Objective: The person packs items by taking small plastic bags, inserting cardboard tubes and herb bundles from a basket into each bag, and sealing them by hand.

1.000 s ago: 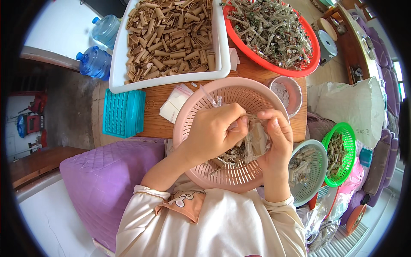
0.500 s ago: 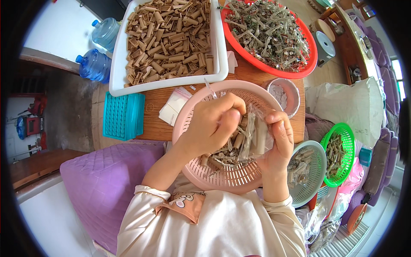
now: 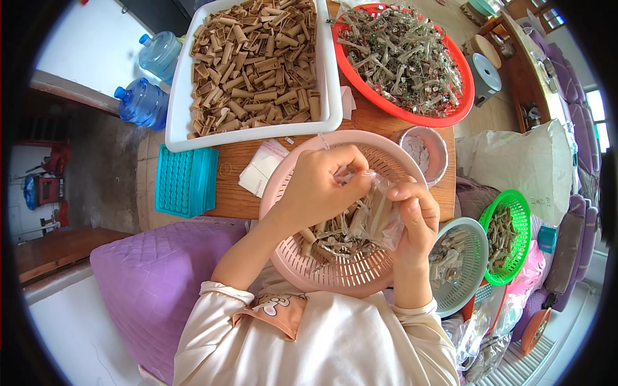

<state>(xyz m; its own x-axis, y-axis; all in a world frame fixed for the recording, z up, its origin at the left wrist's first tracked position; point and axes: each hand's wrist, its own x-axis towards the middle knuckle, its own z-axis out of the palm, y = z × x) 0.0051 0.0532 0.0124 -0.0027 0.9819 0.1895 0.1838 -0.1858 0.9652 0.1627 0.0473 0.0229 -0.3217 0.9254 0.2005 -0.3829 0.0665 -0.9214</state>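
Note:
A small clear plastic bag [image 3: 384, 224] with pale tan pieces inside hangs over the pink slotted basket [image 3: 291, 275]. My left hand [image 3: 324, 183] is closed, its thumb and forefinger pinched at the bag's upper left edge. On the opposite side, my right hand [image 3: 415, 219] grips the bag between thumb and fingers. A thin clear strip [image 3: 323, 141] sticks up just beyond my left hand. Beneath the bag, tan half-tube pieces and clear wrapped bits [image 3: 335, 237] lie in the basket, partly hidden by my hands.
A white tray [image 3: 331, 123] of tan half-tubes and a red basket [image 3: 415, 118] of clear-wrapped pieces stand at the back. Left are turquoise trays [image 3: 187, 183] and a flat packet [image 3: 262, 168]. A pink bowl [image 3: 439, 161], grey basket [image 3: 481, 248] and green basket [image 3: 523, 222] lie right.
My left thumb has moved to the bag's upper edge beside the forefinger. The bag has turned to show its flat side, and my right fingers have shifted along it.

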